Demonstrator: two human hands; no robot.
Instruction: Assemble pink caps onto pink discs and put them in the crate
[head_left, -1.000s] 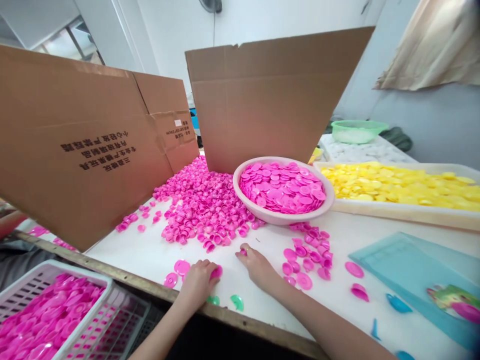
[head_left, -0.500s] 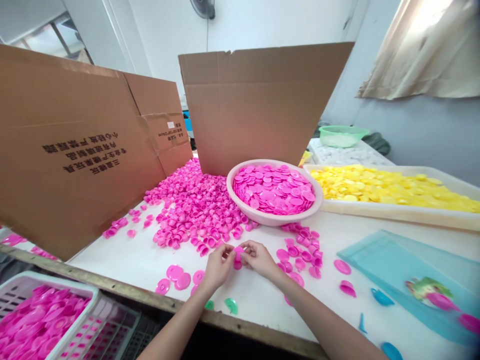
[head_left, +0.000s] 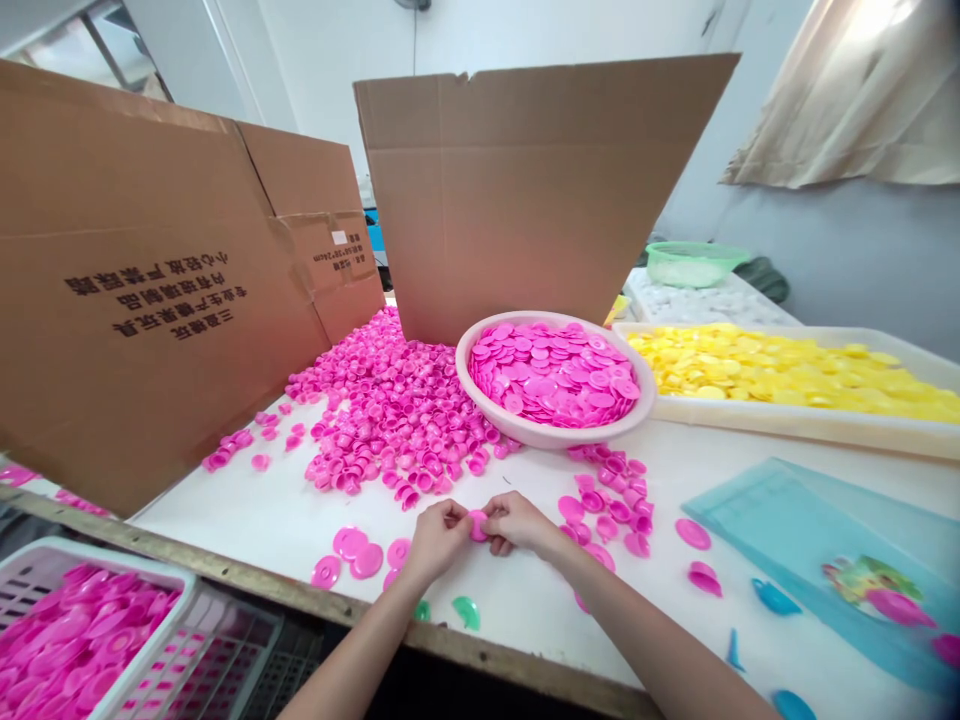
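Closest in, the left hand [head_left: 442, 540] and right hand [head_left: 517, 522] meet over the white table [head_left: 525, 630]. Their fingers are curled narrow and pinch one pink disc [head_left: 478, 525] from either side. The disc sits between the fingertips, but I cannot tell whether it touches the table.

A wooden edge [head_left: 322, 600] runs below the forearms, with a strip of bare table between it and the hands. Past that edge, at lower left, a white basket [head_left: 127, 565] is heaped with pink discs. Loose pink discs [head_left: 350, 543] lie just left of the left hand, and a green piece [head_left: 466, 612] lies near the edge. Right of the right hand, pink caps [head_left: 607, 505] are scattered, leaving open table between them and a pale blue sheet [head_left: 750, 515].

Farther off, a pink heap [head_left: 390, 410] spreads against a cardboard flap [head_left: 165, 300]. Beside it, a pale basin [head_left: 555, 438] holds stacked pink discs, and a white tray [head_left: 787, 428] holds yellow discs. Behind them stands a second cardboard flap [head_left: 487, 200].
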